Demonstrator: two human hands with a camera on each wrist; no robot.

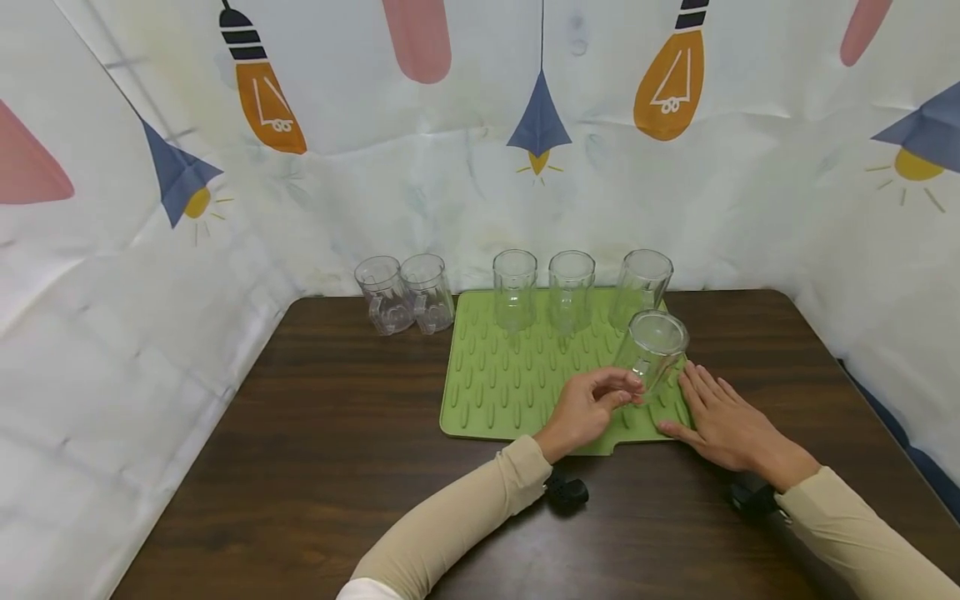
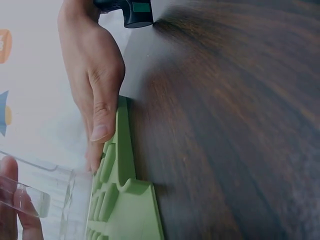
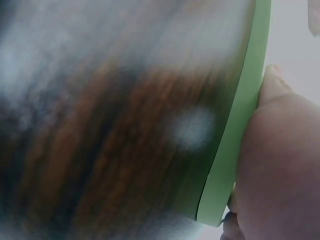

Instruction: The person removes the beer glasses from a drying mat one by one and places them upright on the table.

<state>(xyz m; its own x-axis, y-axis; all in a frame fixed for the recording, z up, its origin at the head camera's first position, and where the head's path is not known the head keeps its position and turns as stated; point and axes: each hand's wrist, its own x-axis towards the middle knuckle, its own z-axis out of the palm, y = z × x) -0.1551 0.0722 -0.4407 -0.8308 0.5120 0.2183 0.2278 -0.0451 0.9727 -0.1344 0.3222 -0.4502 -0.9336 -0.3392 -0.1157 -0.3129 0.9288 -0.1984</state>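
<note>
My left hand (image 1: 588, 408) holds a clear glass mug (image 1: 658, 337) by its handle, with fingers and thumb curled at it. That mug is over the front right part of a green drying mat (image 1: 480, 400); whether its base touches the mat I cannot tell. In the left wrist view, the mug's handle (image 2: 37, 200) lies between the fingers. My right hand (image 1: 731, 429) rests with straight, spread fingers on the mat's right front corner. The right wrist view shows the thumb side against the mat's green edge (image 3: 232, 130).
Along the mat's back stand three more glass mugs: a left one (image 1: 514, 287), a middle one (image 1: 572, 292) and a right one (image 1: 643, 283). Two others, one mug (image 1: 384, 296) beside another mug (image 1: 429, 292), stand on the dark wooden table (image 1: 300, 450). A printed curtain (image 1: 465, 192) hangs behind.
</note>
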